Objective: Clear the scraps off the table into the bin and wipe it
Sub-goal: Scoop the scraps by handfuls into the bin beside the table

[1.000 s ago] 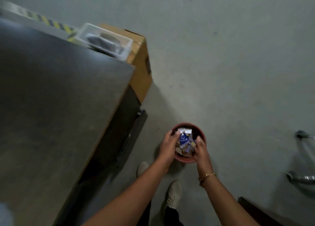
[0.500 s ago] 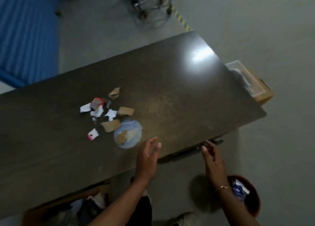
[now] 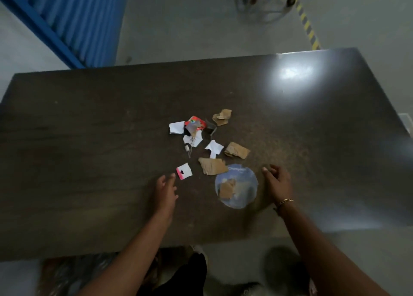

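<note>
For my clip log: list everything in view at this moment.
table: one, dark brown, fills mid-frame
disc: one, blue, table centre, near side
cardboard scraps: four, brown, table centre, one on the disc
paper scraps: about three, white, among the cardboard
wrapper scrap: one, red, beside the paper
pink-and-white scrap: one, left of the disc
corrugated panel: one, blue, top left
floor tape: one strip, yellow-black, top right
left hand: one, empty, fingers relaxed, left of the scraps
right hand: one, empty, right of the disc, gold bracelet
</note>
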